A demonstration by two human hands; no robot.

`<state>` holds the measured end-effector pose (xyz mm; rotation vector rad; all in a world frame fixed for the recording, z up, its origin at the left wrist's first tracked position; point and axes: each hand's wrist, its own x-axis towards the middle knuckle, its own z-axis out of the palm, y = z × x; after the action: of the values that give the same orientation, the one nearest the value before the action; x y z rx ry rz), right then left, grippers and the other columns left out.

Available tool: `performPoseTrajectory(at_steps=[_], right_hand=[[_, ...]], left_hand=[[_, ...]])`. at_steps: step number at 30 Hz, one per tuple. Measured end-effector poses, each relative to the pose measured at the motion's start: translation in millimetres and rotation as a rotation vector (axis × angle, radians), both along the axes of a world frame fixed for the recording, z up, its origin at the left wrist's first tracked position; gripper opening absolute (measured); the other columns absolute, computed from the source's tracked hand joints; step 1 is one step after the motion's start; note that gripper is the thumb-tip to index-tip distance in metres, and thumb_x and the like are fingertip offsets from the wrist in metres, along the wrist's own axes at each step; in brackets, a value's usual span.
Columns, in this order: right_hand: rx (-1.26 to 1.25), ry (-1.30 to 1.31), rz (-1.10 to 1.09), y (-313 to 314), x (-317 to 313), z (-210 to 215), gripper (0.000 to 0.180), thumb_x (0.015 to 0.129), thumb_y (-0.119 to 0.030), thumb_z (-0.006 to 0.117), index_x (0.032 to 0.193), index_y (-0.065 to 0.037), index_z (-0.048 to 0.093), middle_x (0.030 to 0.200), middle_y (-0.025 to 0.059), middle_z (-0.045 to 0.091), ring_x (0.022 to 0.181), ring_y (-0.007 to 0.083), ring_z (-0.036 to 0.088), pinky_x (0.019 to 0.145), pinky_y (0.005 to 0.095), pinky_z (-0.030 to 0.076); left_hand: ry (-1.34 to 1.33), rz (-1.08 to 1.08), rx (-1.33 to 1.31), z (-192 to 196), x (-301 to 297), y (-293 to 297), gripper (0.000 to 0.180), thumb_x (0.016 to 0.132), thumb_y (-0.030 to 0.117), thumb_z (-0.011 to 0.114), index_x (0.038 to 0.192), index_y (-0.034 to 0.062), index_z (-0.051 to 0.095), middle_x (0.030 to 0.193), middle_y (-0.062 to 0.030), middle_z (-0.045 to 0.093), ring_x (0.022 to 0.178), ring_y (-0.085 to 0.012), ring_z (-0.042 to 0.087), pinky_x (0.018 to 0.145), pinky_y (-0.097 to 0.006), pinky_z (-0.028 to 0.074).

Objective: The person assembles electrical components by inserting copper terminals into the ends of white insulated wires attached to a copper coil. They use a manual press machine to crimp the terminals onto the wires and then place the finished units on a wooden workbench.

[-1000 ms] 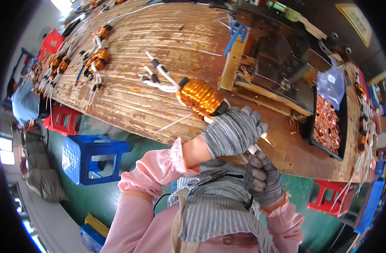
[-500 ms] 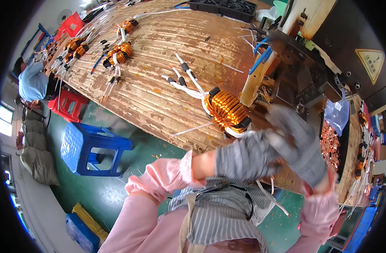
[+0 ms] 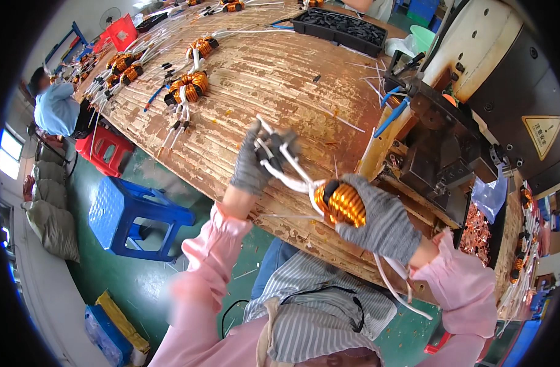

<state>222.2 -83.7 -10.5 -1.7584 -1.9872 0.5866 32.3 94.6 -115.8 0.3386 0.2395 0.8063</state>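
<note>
A copper-wound toroidal coil point(image 3: 342, 204) lies near the front edge of the worn wooden table. My right hand point(image 3: 384, 217), in a grey knit glove, is wrapped round its right side. White sleeved leads point(image 3: 291, 174) run from the coil up to the left, and others hang past the table edge below my right hand. My left hand point(image 3: 253, 164), gloved too, closes around the far part of the leads, where black sleeves sit on them; its fingertips are partly blurred.
To the right stands a dark metal machine point(image 3: 445, 134) with blue-handled pliers point(image 3: 391, 119) beside it. A black tray point(image 3: 340, 30) of small black parts sits at the back. More coils point(image 3: 191, 87) lie at the far left. A blue stool point(image 3: 136, 214) stands on the floor; a person point(image 3: 56, 107) sits beyond.
My hands, close together by the coil's right side before, have parted. The left has moved left onto the leads, and the right has taken hold of the coil.
</note>
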Motion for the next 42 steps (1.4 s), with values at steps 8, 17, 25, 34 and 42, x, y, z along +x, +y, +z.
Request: performPoseTrajectory(at_steps=[8, 17, 25, 34, 42], right_hand=[[-0.123, -0.078, -0.021, -37, 12, 15, 0.064, 0.064, -0.032, 0.07, 0.117, -0.009, 0.043, 0.105, 0.0156, 0.055, 0.095, 0.0315, 0.057, 0.082, 0.0367, 0.046], [0.191, 0.223, 0.048, -50, 34, 5, 0.07, 0.065, -0.031, 0.072, 0.122, -0.006, 0.041, 0.11, 0.016, 0.053, 0.102, 0.0298, 0.055, 0.088, 0.0346, 0.043], [0.528, 0.329, 0.049, -69, 32, 36, 0.057, 0.07, -0.034, 0.066, 0.114, -0.004, 0.045, 0.103, 0.0175, 0.054, 0.095, 0.03, 0.056, 0.085, 0.0353, 0.044], [0.512, 0.105, -0.069, -112, 1, 79, 0.049, 0.079, -0.046, 0.052, 0.094, 0.001, 0.053, 0.082, 0.0195, 0.058, 0.075, 0.0346, 0.058, 0.072, 0.0399, 0.047], [-0.256, 0.365, -0.15, -158, 62, 33, 0.039, 0.088, -0.029, 0.049, 0.121, -0.006, 0.049, 0.099, 0.0123, 0.061, 0.087, 0.0274, 0.059, 0.073, 0.0344, 0.049]], left_hand=[[0.768, 0.414, 1.219, 130, 40, -69, 0.022, 0.09, 0.019, 0.048, 0.104, 0.0029, 0.055, 0.068, -0.0071, 0.056, 0.05, -0.0153, 0.054, 0.046, -0.024, 0.045], [0.324, 0.145, 0.976, 144, 22, 18, 0.048, 0.09, 0.033, 0.044, 0.124, 0.0006, 0.04, 0.118, -0.0209, 0.051, 0.097, -0.0267, 0.057, 0.087, -0.038, 0.045], [0.286, 0.151, 0.574, -22, -16, -110, 0.101, 0.065, 0.069, 0.057, 0.136, 0.0035, 0.026, 0.137, -0.0139, 0.032, 0.126, -0.0269, 0.032, 0.106, -0.043, 0.021], [0.239, 0.041, 0.336, -6, 43, -197, 0.087, 0.06, 0.052, 0.069, 0.129, 0.0105, 0.038, 0.13, -0.0092, 0.042, 0.12, -0.0291, 0.039, 0.102, -0.047, 0.029], [-0.339, -0.104, 0.511, 15, 56, -163, 0.063, 0.067, 0.033, 0.066, 0.123, 0.0111, 0.046, 0.123, -0.0069, 0.048, 0.115, -0.0245, 0.044, 0.103, -0.042, 0.031]])
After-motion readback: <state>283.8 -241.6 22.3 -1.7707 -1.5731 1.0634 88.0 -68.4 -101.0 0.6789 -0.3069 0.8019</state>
